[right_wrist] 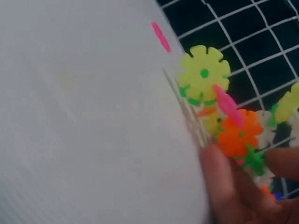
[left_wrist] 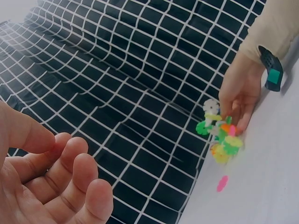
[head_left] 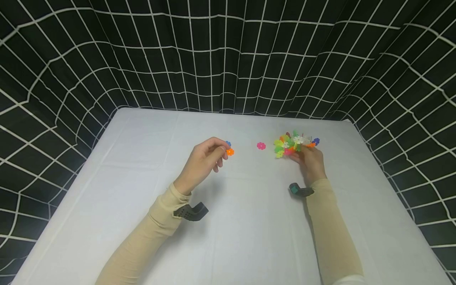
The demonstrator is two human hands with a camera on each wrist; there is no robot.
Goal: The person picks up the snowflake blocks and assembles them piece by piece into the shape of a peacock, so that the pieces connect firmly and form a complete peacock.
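My left hand (head_left: 204,162) is over the middle of the table, thumb and index fingertips together. Right at those fingertips in the head view are a blue flower-shaped piece (head_left: 228,143) and an orange flower-shaped piece (head_left: 230,152). No piece shows between the fingers in the left wrist view, so I cannot tell whether they pinch one. On the right, my right hand (head_left: 311,162) grips into a colourful cluster of flower-shaped plastic pieces (head_left: 285,142). A green piece (right_wrist: 254,160) sits between its thumb and fingers in the right wrist view.
A single pink flower-shaped piece (head_left: 261,146) lies between the hands. White cloth covers the table (head_left: 242,221), and a black curtain with a white grid (head_left: 221,59) stands behind it and along both sides. Each wrist carries a dark camera mount (head_left: 194,212).
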